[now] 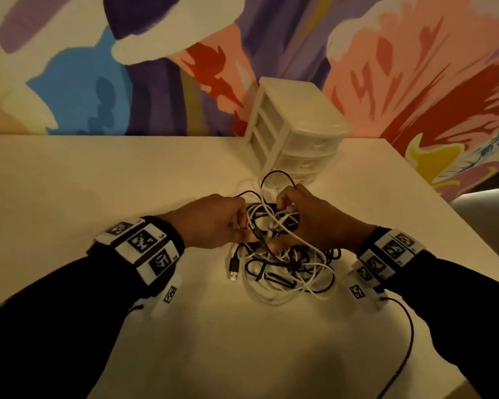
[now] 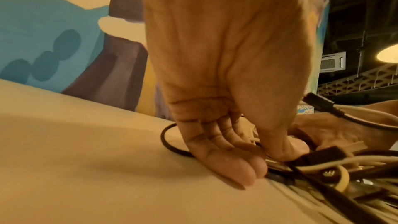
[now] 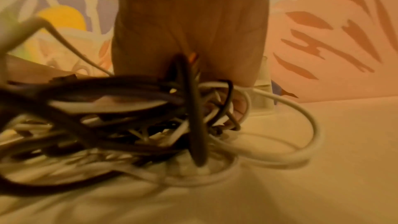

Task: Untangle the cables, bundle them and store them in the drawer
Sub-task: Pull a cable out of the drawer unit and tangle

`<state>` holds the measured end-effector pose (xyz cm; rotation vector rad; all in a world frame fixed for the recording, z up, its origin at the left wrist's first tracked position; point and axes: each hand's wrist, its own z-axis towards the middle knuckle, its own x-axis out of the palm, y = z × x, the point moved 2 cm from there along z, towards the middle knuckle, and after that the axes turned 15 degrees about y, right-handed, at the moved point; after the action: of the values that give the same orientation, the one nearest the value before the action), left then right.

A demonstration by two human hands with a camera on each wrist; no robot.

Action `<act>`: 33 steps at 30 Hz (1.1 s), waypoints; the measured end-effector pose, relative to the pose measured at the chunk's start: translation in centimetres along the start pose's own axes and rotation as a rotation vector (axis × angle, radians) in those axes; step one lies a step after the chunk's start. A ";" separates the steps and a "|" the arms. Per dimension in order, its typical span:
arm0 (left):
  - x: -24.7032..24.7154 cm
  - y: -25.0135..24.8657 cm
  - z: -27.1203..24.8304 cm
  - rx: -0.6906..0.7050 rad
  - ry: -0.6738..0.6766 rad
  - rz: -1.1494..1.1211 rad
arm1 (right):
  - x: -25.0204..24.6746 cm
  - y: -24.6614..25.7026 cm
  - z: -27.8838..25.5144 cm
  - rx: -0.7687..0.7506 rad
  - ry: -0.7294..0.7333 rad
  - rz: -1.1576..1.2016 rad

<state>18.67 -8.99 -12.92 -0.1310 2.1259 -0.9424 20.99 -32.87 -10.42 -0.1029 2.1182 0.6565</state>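
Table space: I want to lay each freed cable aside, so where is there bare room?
The table is bare left of the left hand, back to the mural wall. Also bare: the near strip between both sleeves, below the cable tangle. It is crowded between the right hand and the drawer unit, where loops reach its base.

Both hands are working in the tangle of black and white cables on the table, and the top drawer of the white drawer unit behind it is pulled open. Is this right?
Not quite. The head view shows all drawers of the drawer unit closed. The rest holds: the left hand and right hand work in the cable tangle on the table.
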 end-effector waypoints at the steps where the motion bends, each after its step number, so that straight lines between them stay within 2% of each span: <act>1: 0.0 0.0 0.1 -0.016 0.004 0.014 | 0.1 -0.2 0.1 -0.004 -0.006 -0.010; 5: 0.4 -0.8 -0.7 -0.095 -0.028 0.124 | -0.1 -0.9 0.1 -0.057 0.029 -0.006; 8: 1.2 -2.8 -2.1 -0.196 -0.101 0.232 | -1.5 -1.5 -1.2 -0.159 0.087 0.029; 11: 1.8 -4.6 -4.0 -0.317 -0.155 0.140 | -3.2 -2.8 -3.1 -0.263 0.076 0.189; 13: 1.7 -5.8 -4.9 -0.344 -0.240 0.121 | -3.7 -4.1 -3.7 -0.303 0.080 0.349; 15: 1.3 -7.6 -5.4 -0.295 -0.428 0.126 | -3.8 -5.0 -3.7 -0.338 0.056 0.429; 17: 1.4 -10.6 -5.3 -0.154 -0.627 0.121 | -3.7 -5.6 -3.5 -0.347 0.027 0.415; 18: 1.7 -12.1 -5.1 -0.089 -0.670 0.126 | -3.7 -5.6 -3.4 -0.347 0.008 0.370; 19: 2.1 -13.3 -4.7 -0.047 -0.657 0.137 | -3.8 -5.4 -3.5 -0.348 -0.014 0.316; 21: 3.5 -14.7 -4.0 -0.052 -0.508 0.192 | -3.8 -4.9 -3.7 -0.335 -0.030 0.193; 24: 5.2 -14.9 -3.7 -0.223 -0.288 0.334 | -3.8 -3.7 -4.7 -0.268 -0.020 0.043; 25: 5.5 -14.7 -3.7 -0.249 -0.272 0.347 | -3.7 -3.5 -4.9 -0.243 -0.024 0.012; 28: 6.1 -14.1 -4.0 -0.211 -0.312 0.312 | -4.0 -3.0 -5.6 -0.193 -0.090 -0.028; 31: 6.6 -13.5 -4.0 -0.184 -0.350 0.293 | -5.0 -2.5 -6.2 -0.209 -0.302 0.014; 33: 6.5 -13.2 -4.0 -0.171 -0.369 0.282 | -6.1 -1.7 -7.4 -0.256 -0.390 0.040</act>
<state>8.68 -18.60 -6.51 -0.0802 1.8193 -0.5254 19.72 -38.99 -2.95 -0.0671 1.6613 0.8922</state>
